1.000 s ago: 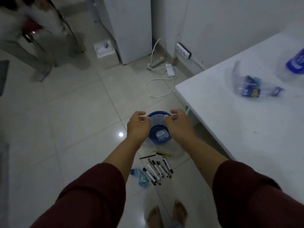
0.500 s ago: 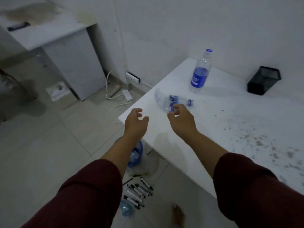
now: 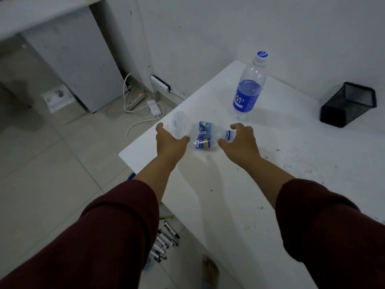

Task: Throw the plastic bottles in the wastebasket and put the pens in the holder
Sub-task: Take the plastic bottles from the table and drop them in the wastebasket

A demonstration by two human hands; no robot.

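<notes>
Crushed bottle [image 3: 203, 135] lies on its side near the worktop [image 3: 229, 205] corner. My left hand [image 3: 169, 140] and right hand [image 3: 239, 140] flank it, grips wide, contact unclear. Pens [image 3: 164, 240] on floor, half hidden by my sleeve.

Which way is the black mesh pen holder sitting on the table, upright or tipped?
Tipped. The black mesh pen holder lies on its side on the white table, its open mouth facing the wall; no pens show in it.
</notes>
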